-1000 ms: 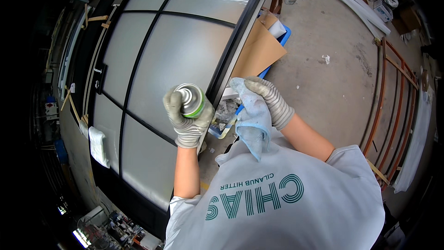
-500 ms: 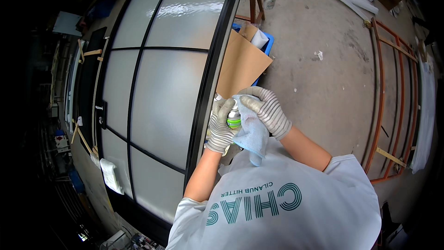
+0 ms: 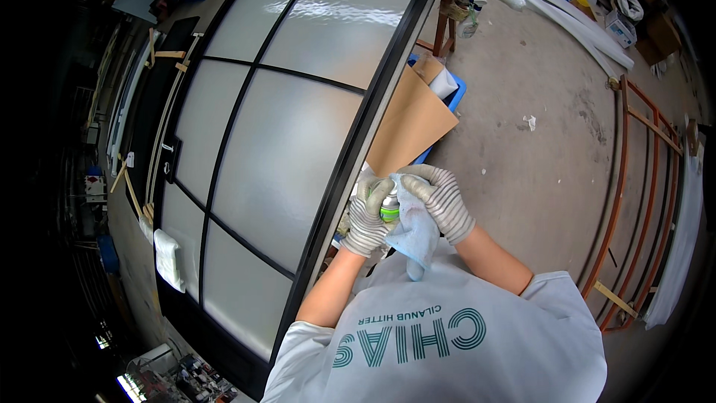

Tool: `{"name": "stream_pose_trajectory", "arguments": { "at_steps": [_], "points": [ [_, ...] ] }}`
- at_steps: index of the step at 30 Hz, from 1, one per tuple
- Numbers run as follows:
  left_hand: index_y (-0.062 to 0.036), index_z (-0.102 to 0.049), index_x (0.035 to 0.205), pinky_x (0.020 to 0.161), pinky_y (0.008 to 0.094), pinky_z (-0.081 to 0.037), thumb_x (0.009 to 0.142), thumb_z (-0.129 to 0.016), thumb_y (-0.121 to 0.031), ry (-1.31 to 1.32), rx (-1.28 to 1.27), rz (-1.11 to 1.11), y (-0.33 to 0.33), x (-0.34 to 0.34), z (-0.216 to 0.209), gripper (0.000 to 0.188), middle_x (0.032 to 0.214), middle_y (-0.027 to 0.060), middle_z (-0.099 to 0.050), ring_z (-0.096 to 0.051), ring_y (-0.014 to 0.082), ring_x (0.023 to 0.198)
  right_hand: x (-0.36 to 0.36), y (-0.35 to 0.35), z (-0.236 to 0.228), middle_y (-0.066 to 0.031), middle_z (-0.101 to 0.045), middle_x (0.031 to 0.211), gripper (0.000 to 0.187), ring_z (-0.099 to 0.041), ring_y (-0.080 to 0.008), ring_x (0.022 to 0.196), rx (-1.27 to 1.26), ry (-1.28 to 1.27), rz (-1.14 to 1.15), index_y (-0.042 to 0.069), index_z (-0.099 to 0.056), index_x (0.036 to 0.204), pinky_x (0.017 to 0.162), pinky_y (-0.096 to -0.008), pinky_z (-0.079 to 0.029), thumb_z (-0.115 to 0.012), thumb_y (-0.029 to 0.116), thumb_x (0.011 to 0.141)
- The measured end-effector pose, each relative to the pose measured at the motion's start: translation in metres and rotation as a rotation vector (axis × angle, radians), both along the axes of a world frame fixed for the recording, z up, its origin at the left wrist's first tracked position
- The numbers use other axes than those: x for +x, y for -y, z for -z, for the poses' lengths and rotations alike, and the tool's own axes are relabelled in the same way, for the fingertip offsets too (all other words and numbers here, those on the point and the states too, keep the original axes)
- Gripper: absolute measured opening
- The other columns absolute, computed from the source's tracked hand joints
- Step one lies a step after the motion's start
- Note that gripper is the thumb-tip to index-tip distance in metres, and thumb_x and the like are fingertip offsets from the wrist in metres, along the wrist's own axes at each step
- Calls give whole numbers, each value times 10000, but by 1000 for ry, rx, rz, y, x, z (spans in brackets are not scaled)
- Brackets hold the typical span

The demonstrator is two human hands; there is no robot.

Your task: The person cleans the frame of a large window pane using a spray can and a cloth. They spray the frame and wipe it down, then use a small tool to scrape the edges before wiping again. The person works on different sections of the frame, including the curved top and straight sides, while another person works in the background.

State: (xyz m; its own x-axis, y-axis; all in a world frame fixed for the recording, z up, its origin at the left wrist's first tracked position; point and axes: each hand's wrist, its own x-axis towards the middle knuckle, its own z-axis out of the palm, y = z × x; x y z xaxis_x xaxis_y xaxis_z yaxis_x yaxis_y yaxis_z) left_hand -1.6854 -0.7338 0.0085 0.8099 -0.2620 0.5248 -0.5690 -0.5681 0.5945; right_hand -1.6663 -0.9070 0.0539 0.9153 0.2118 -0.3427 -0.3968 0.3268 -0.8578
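In striped work gloves with pale grey palms, both hands meet in front of my chest beside the door's edge. My left hand [image 3: 366,216] is closed around a small silver can with a green band [image 3: 390,212]. My right hand [image 3: 441,200] grips a light blue cloth [image 3: 415,234], which presses against the can's right side and hangs down toward my shirt. Fingers and cloth hide much of the can, including its top. Just left of my hands lies a large black-framed door [image 3: 287,153] with frosted glass panes.
Beyond my hands, a brown cardboard sheet [image 3: 409,121] rests in a blue bin [image 3: 459,95]. A spray bottle [image 3: 470,21] stands near a wooden stand. Orange metal frames [image 3: 617,201] lie on the right. A folded white cloth [image 3: 168,260] sits on the door's left edge.
The view has turned, so the door and floor sit tilted and shifted rightward. Both hands keep hold of the can and cloth and appear slightly lower.
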Motion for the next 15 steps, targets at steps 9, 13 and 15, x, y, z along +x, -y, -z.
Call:
{"name": "stream_pose_trajectory", "arguments": {
  "at_steps": [9, 13, 15],
  "points": [
    [-46, -362, 1332, 785, 396, -494, 664, -823, -208, -180, -199, -181, -19, -21, -9, 828, 1018, 171, -572, -590, 300, 894, -4, -27, -4, -87, -678, 955, 272, -622, -151, 886, 14, 78, -9, -24, -652, 1066, 819, -289, -511, -636, 171, 877],
    [-113, -53, 1499, 860, 375, -466, 639, -838, -377, -160, -241, -341, -56, -53, -40, 1194, 1127, 119, -500, -563, 218, 963, 12, -31, -5, -85, -672, 960, 211, -610, -132, 924, -181, 151, -80, 0, -654, 1029, 827, -280, -497, -659, 130, 863],
    [-126, -66, 1503, 933, 395, -436, 650, -835, -406, -155, -359, -500, -83, -67, -53, 1182, 1214, 121, -453, -525, 233, 1052, 23, -35, 10, -103, -672, 963, 165, -624, -154, 933, -268, 203, -154, 24, -669, 979, 828, -296, -497, -666, 109, 838]
  ]
}}
